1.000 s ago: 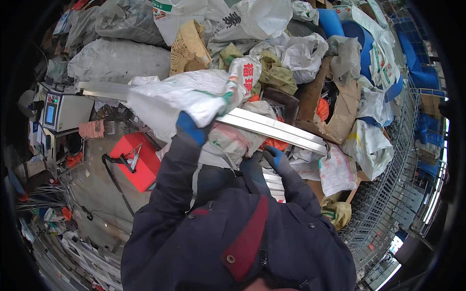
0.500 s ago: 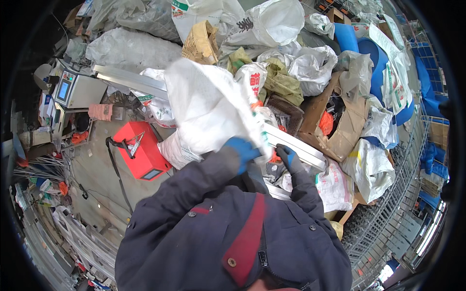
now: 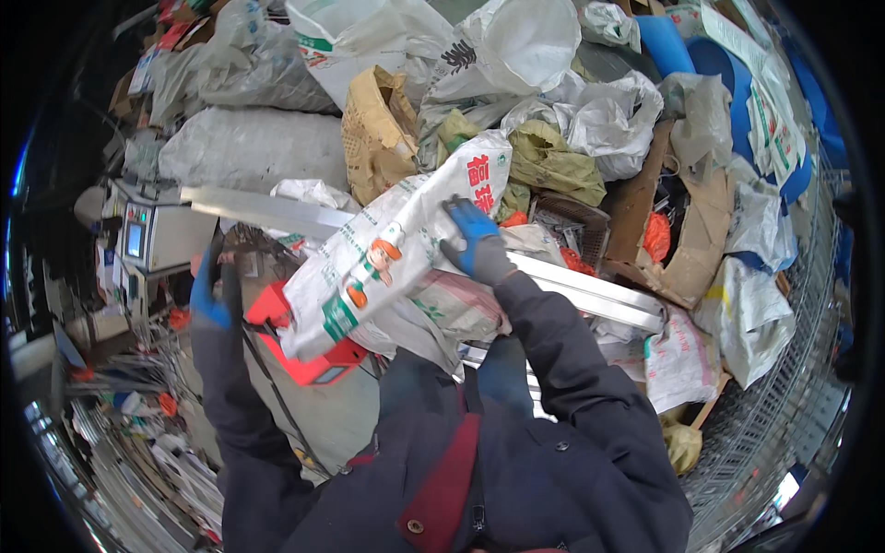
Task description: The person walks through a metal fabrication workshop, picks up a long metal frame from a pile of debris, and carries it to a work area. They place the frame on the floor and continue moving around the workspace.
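A flattened white woven sack [image 3: 369, 263] with a cartoon chef and red and green print lies slanting before me, across the metal bars and partly over the red box. My right hand [image 3: 479, 244], in a blue and grey glove, rests against its upper right part, thumb and fingers apart. Away to the left, my left hand [image 3: 212, 293], in the same kind of glove, is raised beside the sack's lower end. Its fingers point up and apart, with nothing seen in them.
Silvery metal bars [image 3: 590, 295] run crosswise beneath the sack. A red box-shaped machine [image 3: 318, 361] stands on the floor at left. To the right is an open cardboard box [image 3: 705, 230]; filled bags [image 3: 249, 147] are heaped behind. A control box [image 3: 155, 235] with a screen stands at far left.
The white sack, bunched and blurred before, now lies flat with its printed side showing. My left hand has swung far left, off the sack; my right hand has moved up and left onto it.
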`<action>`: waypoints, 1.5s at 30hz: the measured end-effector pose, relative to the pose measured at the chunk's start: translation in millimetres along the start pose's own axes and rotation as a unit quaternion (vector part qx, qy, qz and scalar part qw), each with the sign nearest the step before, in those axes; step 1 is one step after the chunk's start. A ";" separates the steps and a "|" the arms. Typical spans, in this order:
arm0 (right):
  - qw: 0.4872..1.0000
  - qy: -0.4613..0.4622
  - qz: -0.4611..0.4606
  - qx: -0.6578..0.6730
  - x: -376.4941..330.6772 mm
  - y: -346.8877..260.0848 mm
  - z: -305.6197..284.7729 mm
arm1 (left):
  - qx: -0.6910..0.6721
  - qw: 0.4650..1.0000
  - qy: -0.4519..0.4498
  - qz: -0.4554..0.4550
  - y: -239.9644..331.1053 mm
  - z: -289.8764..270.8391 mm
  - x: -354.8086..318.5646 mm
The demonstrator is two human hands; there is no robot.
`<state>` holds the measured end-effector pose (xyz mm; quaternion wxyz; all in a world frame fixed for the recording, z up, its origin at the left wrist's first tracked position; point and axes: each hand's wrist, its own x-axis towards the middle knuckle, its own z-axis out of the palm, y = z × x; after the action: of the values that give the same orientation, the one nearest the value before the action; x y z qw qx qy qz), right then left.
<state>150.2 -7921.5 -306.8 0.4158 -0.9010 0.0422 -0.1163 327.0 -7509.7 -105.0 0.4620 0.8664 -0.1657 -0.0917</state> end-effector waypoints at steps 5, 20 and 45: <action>0.974 -0.205 0.043 -0.081 4.9 -5.9 127.2 | 0.318 0.846 -0.098 0.418 -37.5 203.1 235.1; 0.944 -0.298 0.127 -0.061 -108.2 23.5 147.0 | 0.489 0.818 -0.204 0.223 -207.5 251.6 178.8; 0.942 -0.292 0.165 -0.033 -99.9 16.7 160.4 | 0.434 0.862 -0.143 0.218 -172.7 213.0 175.2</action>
<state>93.0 -7796.5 -437.4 0.3929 -0.8893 0.0707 0.2232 458.1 -7649.4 -368.0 0.0184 0.8987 -0.4371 -0.0303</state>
